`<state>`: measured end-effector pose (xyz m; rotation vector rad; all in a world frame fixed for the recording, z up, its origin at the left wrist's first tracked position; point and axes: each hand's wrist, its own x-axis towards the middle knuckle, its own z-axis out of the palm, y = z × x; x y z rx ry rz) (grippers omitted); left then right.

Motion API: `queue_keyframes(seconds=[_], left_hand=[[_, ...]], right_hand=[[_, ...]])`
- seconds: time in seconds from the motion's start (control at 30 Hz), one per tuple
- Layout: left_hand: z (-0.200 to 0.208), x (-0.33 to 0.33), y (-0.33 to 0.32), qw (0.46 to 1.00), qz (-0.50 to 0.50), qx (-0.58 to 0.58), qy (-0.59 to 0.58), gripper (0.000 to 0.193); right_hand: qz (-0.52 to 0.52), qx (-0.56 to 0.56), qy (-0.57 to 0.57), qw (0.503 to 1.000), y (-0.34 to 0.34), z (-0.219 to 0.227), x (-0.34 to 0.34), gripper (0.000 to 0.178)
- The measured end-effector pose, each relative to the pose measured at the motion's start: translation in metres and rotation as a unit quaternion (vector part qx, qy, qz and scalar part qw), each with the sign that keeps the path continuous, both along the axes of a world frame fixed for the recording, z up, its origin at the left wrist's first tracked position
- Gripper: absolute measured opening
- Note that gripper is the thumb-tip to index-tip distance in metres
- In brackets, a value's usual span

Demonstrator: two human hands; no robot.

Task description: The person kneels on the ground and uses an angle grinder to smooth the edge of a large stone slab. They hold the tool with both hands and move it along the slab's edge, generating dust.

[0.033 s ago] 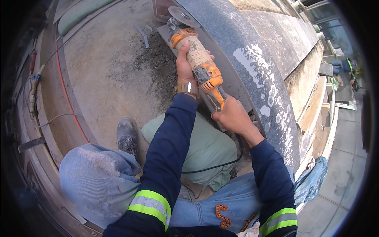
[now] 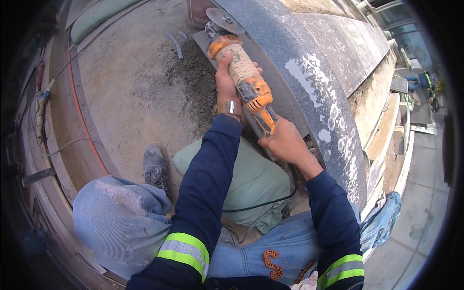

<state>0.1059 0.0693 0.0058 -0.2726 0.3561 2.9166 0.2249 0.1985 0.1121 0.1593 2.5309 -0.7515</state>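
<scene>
An orange and black angle grinder [image 2: 245, 77] with tan tape wound round its body lies across both my hands. My left hand [image 2: 226, 84] wraps the taped part from below, thumb on the near side and fingertips showing past the far side. Round the rear handle my right hand [image 2: 286, 140] is closed. At the far end the grinder's thin round disc [image 2: 225, 21] stands beside the edge of a long grey stone slab [image 2: 285, 36]; whether they touch I cannot tell. Pale worn patches mark the slab's top. A black cord [image 2: 258, 207] runs below my right hand.
A pale green sack [image 2: 241, 181] lies between my legs, near my shoe [image 2: 155, 166]. Grey rubble [image 2: 191, 77] and thin offcuts [image 2: 175, 43] litter the dusty ground. An orange hose [image 2: 79, 104] runs at left. Blue plastic sheeting [image 2: 384, 217] and another person [image 2: 425, 82] are at right.
</scene>
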Motion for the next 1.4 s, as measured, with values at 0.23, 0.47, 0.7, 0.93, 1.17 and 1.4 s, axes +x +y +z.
queue_keyframes(seconds=[0.23, 0.47, 0.7, 0.93, 1.17, 1.4], left_hand=[[0.002, 0.0, 0.002, 1.0, 0.0, 0.009, 0.003, 0.065], [-0.001, 0.001, 0.0, 1.0, -0.012, -0.004, 0.022, 0.063], [0.001, 0.006, 0.003, 1.0, -0.002, -0.029, 0.0, 0.067], [0.0, 0.011, 0.005, 1.0, -0.008, -0.017, -0.008, 0.07], [0.003, 0.013, 0.005, 1.0, -0.007, -0.019, -0.008, 0.065], [0.002, 0.007, 0.002, 1.0, -0.019, 0.011, -0.016, 0.066]], right_hand=[[0.005, 0.004, 0.004, 1.0, 0.002, 0.0, 0.0, 0.041], [-0.007, 0.009, -0.024, 1.0, 0.0, 0.005, 0.0, 0.041], [0.007, 0.009, -0.004, 1.0, 0.004, 0.004, 0.004, 0.043], [0.007, 0.014, -0.003, 1.0, 0.007, 0.0, 0.008, 0.043], [0.009, 0.009, 0.008, 1.0, 0.01, -0.002, 0.011, 0.042], [-0.009, 0.006, -0.039, 0.999, 0.001, 0.008, 0.003, 0.037]])
